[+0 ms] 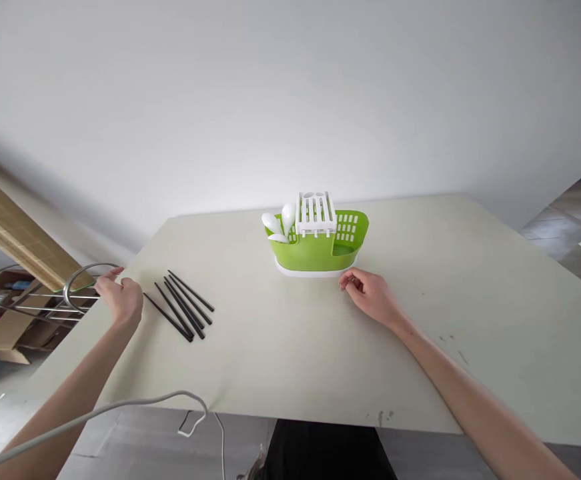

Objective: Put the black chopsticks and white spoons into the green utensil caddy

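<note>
A: Where is the green plastic, slotted-sided basket [315,253]?
B: At the centre of the frame, on the pale tabletop [270,353]. Its white base seems meant to keep it level.

A: And the white plastic spoons [288,217]?
B: They lean at the basket's left end, bowls up, presumably because the wall props them. The white slotted plastic rack [315,228] sits across the middle, apparently borne by the rim.

A: The hands?
B: The right hand [369,293] is loosely curled just beside the base; whether they touch cannot be told. The left hand [120,297], at centre left, is loosely spread, near the slim black chopsticks [185,308], which lie flat, probably so they won't roll.
</note>
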A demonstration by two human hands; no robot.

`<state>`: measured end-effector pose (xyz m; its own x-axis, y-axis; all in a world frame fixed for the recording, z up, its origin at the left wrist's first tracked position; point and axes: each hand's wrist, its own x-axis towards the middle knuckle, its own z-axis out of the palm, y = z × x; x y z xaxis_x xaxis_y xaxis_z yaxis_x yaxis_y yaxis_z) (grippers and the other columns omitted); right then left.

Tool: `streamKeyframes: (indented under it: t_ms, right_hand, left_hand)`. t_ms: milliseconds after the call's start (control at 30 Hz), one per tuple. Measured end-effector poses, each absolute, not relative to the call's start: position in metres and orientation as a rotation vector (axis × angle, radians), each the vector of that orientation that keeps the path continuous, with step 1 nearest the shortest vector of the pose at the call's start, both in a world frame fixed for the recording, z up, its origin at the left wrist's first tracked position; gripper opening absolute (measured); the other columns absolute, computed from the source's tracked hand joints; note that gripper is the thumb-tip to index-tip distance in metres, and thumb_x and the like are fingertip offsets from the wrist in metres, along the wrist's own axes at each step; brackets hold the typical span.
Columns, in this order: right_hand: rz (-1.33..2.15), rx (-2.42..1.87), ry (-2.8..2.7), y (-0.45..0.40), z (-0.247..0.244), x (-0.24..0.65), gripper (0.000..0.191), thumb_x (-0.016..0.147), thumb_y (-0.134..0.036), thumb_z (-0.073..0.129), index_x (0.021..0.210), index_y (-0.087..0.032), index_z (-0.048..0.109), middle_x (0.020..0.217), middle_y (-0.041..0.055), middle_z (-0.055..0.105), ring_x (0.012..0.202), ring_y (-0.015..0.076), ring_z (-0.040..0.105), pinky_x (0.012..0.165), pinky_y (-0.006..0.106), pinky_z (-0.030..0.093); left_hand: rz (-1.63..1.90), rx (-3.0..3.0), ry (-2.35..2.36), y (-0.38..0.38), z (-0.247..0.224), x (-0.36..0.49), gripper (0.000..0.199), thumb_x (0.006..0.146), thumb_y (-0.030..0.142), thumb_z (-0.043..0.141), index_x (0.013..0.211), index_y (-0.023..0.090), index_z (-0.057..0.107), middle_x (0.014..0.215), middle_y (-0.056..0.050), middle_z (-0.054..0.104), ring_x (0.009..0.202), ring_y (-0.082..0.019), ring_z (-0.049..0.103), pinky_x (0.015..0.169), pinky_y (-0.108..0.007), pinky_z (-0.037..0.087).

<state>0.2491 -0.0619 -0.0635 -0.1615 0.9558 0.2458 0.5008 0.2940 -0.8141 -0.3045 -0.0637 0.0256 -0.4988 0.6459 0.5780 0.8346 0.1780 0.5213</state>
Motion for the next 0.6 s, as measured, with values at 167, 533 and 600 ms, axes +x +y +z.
streamKeyframes:
  t_ms: [167, 533, 600]
  right_hand:
    - [0.745, -1.329, -1.797, -0.062, -0.064, 0.250, 0.018, 0.087, -0.020, 0.051, 0.088, -0.025, 0.068, 0.086, -0.0001, 0.077, 0.068, 0.0167, 0.063, 0.069, 0.029, 0.047]
    - [0.748, -1.325, -1.800, -0.064, -0.063, 0.250, 0.018, 0.087, -0.020, 0.050, 0.089, -0.025, 0.067, 0.087, -0.0002, 0.077, 0.070, 0.0169, 0.064, 0.070, 0.030, 0.047]
    - [0.749, -1.329, -1.800, -0.063, -0.063, 0.250, 0.018, 0.087, -0.020, 0.050, 0.089, -0.025, 0.067, 0.088, -0.0004, 0.077, 0.070, 0.0167, 0.064, 0.070, 0.030, 0.047]
  left_hand:
    - [-1.188, -1.399, -2.112, -0.057, 0.053, -0.275, 0.035, 0.089, 0.014, 0.051, 0.124, 0.014, 0.049, 0.141, -0.016, 0.043, 0.146, -0.031, 0.036, 0.125, -0.054, 0.024]
    - [-0.070, -1.844, -2.637, -0.085, -0.004, -0.217, 0.091, 0.094, 0.073, 0.035, 0.163, 0.014, 0.037, 0.174, -0.024, 0.019, 0.157, -0.056, 0.014, 0.120, -0.077, 0.011]
    - [-0.012, -1.982, -2.573, -0.095, -0.002, -0.221, 0.090, 0.094, 0.078, 0.035, 0.167, 0.026, 0.033, 0.177, -0.013, 0.014, 0.158, -0.055, 0.010, 0.118, -0.080, 0.004]
